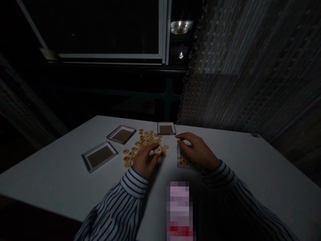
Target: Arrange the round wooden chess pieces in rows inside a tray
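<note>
Between the thumb and fingers of my left hand (146, 160) is a round wooden Chinese chess piece (158, 150) with a dark character facing up. My right hand (199, 150) hovers above a shallow box (178, 162) and partly covers it; its thumb and index finger are apart with nothing visible between them. Several pieces with dark characters (181, 158) lie inside that box. Left of and beyond my left hand spreads a loose heap of chess pieces (147, 141). Some show red characters, such as the piece (125, 151) at the heap's left side; others look blank.
On the left of the white table (57, 164) lie an open white-rimmed tray (84, 162) and a brown-edged tray (110, 136). Another small tray (158, 129) sits behind the heap. A bead curtain (238, 77) hangs at the right, beside a dark window. The room is dim.
</note>
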A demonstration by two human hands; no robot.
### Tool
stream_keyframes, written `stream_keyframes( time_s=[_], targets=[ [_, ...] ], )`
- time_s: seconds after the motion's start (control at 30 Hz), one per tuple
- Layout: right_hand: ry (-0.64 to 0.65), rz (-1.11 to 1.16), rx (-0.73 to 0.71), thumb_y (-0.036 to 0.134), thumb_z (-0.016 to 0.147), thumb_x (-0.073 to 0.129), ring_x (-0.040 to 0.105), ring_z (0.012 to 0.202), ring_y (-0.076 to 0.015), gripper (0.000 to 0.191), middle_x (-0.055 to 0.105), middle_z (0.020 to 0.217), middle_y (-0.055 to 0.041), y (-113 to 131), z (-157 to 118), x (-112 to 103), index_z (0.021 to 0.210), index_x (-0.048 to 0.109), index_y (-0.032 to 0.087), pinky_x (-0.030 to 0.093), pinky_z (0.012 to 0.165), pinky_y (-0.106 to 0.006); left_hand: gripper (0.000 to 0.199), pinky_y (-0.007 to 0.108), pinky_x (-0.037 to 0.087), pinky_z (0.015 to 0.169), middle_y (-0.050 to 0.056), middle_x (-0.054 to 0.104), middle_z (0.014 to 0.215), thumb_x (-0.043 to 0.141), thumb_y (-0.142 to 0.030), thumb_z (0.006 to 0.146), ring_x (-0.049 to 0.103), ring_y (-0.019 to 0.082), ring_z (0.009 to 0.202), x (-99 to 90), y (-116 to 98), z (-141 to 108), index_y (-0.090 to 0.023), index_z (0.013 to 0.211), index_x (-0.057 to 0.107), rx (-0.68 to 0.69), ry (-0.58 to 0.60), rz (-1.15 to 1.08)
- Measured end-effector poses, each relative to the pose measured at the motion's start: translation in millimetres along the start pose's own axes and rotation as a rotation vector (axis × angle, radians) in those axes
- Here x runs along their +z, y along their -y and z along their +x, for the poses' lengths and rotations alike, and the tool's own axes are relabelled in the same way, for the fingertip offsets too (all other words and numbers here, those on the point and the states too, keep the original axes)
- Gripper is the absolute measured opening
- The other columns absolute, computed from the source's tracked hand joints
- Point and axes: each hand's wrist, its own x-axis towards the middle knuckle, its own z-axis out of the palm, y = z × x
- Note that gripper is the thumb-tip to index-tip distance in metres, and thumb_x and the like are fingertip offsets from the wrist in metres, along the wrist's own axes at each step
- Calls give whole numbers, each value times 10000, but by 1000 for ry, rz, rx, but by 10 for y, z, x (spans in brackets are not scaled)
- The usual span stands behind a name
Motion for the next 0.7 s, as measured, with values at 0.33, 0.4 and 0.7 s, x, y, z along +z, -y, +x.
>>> stream_keyframes(
  time_s=[0.33, 0.4, 0.7],
  targets=[
    [-1, 33, 37, 248, 797, 437, 537, 894, -167, 243, 606, 945, -49, -72, -14, -12, 988, 577, 191, 407, 810, -332, 284, 344, 428, 852, 58, 609, 1002, 500, -232, 741, 547, 180, 945, 104, -128, 122, -179, 1017, 539, 15, 22, -47],
    [-5, 37, 43, 243, 794, 440, 541, 885, -166, 240, 609, 937, -49, -83, -13, -12, 983, 580, 191, 406, 812, -334, 289, 345, 427, 853, 58, 603, 1013, 496, -232, 747, 541, 181, 956, 119, -156, 154, -181, 1028, 535, 19, 49, -54],
    [-11, 31, 69, 241, 795, 441, 544, 880, -158, 240, 610, 939, -42, -148, -13, -33, 984, 580, 191, 412, 803, -315, 297, 341, 429, 848, 53, 602, 994, 502, -204, 745, 541, 172, 939, 345, -221, 290, -182, 1041, 523, 71, 75, -114]
  ],
)
